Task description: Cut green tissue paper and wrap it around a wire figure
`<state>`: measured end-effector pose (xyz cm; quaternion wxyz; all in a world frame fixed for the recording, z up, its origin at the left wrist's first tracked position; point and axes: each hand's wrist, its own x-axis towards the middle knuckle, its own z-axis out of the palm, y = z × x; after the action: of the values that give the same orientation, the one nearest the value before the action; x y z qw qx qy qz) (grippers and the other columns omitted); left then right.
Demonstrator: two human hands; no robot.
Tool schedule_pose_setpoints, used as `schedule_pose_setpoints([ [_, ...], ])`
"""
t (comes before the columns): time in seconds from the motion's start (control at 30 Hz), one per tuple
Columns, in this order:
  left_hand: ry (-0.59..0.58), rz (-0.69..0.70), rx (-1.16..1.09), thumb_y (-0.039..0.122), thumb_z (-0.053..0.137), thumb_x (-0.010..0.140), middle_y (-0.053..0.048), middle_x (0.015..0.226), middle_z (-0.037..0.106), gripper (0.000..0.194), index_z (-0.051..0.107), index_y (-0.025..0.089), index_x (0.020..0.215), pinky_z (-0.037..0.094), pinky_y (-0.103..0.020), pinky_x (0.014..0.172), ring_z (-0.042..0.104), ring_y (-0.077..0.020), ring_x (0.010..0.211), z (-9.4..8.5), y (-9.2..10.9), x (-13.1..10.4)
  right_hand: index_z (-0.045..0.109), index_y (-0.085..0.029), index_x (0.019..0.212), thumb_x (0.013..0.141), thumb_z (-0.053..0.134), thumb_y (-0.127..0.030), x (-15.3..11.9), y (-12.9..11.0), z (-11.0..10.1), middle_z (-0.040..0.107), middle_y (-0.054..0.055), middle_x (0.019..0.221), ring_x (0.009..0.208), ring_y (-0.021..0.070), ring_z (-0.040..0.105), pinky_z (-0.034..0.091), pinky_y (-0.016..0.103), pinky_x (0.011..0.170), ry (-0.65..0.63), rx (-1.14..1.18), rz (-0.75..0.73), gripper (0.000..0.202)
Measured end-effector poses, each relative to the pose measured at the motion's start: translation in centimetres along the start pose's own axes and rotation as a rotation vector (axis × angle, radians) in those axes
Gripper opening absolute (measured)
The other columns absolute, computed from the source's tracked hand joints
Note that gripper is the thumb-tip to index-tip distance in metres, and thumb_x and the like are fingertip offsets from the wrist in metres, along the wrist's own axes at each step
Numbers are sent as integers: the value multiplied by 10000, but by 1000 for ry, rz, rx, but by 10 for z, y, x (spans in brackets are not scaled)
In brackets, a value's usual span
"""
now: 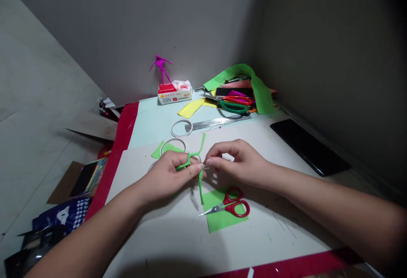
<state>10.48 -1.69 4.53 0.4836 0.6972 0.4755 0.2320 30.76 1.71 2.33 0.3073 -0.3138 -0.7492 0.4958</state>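
My left hand [174,171] pinches a green paper-wrapped wire figure [201,184] with thin limbs sticking out above and below the fingers. Close on its right, my right hand [237,161] has thumb and forefinger pressed together at a thin end by the figure; what exactly they grip is too small to make out. Below the hands, red-handled scissors [235,208] lie on a green paper square [219,223], blades toward the left. Rings of white tape [173,140] and a green paper piece [157,150] lie just behind my left hand.
A magenta wire figure [160,64] stands on a small box [174,95] at the back. Thin wires [213,123], green-handled scissors [233,107] and a green paper strip [262,93] are heaped nearby. A black phone or tablet [308,146] lies at right.
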Motion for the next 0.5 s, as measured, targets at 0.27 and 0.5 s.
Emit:
schedule_pose_setpoints([
  [0.27,-178,-229,283,507,480,879,-24,780,668,422,698,171,1014,413,-235,587,563,-152,673,-31,5,-2,572,-164,764,895,464,-238,17,30,-14,602,-3,671,617,115,520,392,216,591,233,-481,-11,185],
  [0.5,-38,-256,496,551,493,860,-4,1191,676,451,652,273,1176,463,-246,847,614,-204,1028,-69,15,-27,618,-166,770,860,512,-219,22,56,-25,619,56,717,703,199,533,370,317,681,265,-698,-42,150],
])
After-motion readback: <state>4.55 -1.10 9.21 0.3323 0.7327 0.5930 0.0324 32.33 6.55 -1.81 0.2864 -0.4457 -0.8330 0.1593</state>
